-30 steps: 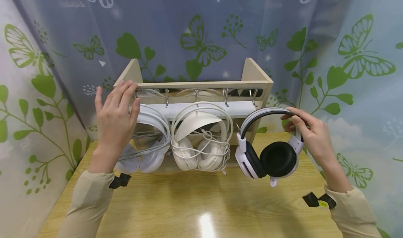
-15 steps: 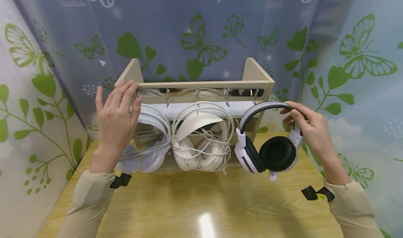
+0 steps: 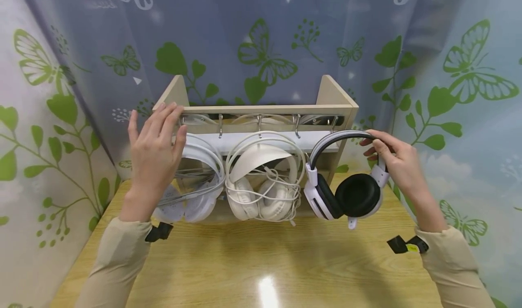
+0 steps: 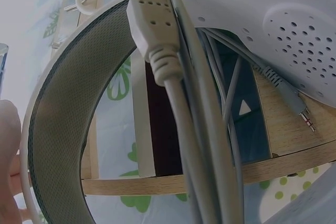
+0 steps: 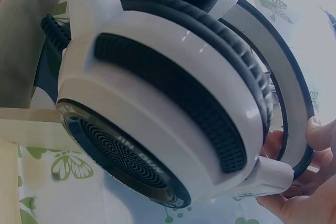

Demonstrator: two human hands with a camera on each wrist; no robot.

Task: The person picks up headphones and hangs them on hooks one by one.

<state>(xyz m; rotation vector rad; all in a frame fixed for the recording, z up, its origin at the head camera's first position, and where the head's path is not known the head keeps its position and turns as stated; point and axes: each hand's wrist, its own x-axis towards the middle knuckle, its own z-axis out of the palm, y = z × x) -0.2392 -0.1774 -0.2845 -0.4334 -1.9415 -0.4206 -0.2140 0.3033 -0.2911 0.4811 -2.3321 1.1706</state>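
Observation:
My right hand [image 3: 399, 165] grips the headband of white-and-black headphones [image 3: 318, 194] at its right side, thumb in front. The headphones hang in front of the right end of a wooden rack [image 3: 344, 122], ear cups down. Their headband is close to the rightmost hook [image 3: 333, 123]; whether they touch cannot be told. In the right wrist view, a large ear cup [image 5: 173, 77] fills the middle. My left hand [image 3: 157, 156] rests its fingertips on the rack's top left edge, fingers nearly straight. Behind it hang white headphones [image 3: 204, 204] with bundled cables.
Cream headphones [image 3: 242, 199] with a looped cable hang at the middle of the rack. Another metal hook [image 3: 298, 126] holds nothing visible. A white board [image 3: 240, 140] runs behind the hooks. The rack stands on a wood-grain table [image 3: 228, 262], before a butterfly-patterned curtain [image 3: 220, 36].
My right hand has raised the white-and-black headphones slightly and brought them a little left, closer to the rack. My left hand keeps its place on the rack. The head view shifted slightly.

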